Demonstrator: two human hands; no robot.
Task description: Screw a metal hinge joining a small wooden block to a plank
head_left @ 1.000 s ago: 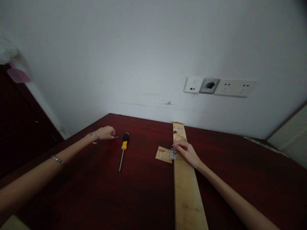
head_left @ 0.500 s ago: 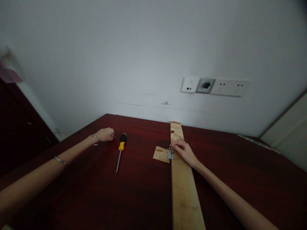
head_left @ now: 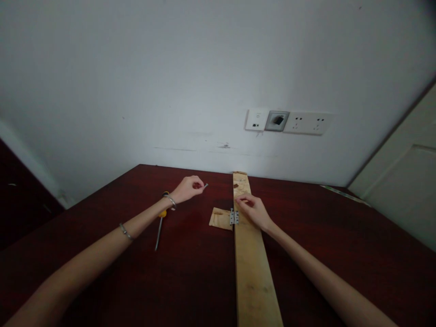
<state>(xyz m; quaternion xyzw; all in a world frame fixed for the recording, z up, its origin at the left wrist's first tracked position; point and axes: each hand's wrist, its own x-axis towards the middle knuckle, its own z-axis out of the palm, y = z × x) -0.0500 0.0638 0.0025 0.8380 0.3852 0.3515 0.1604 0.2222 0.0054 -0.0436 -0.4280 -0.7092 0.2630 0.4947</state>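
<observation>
My left hand (head_left: 188,187) is raised above the dark red table (head_left: 190,272) with its fingers pinched on a small screw (head_left: 205,185). My right hand (head_left: 251,208) rests on a long pale wooden plank (head_left: 252,268), fingers curled beside a small metal hinge (head_left: 234,216). The hinge joins the plank to a small wooden piece (head_left: 220,218) on its left. A screwdriver (head_left: 159,229) with a yellow and black handle lies on the table, partly hidden under my left wrist.
A white wall rises behind the table, with a row of sockets (head_left: 288,121) on it. A pale door (head_left: 402,177) stands at the right. Dark furniture (head_left: 20,200) is at the left edge.
My left hand has lifted the screw from beside the screwdriver and carried it right, toward the plank. My right hand stays on the plank by the hinge. The view has shifted right.
</observation>
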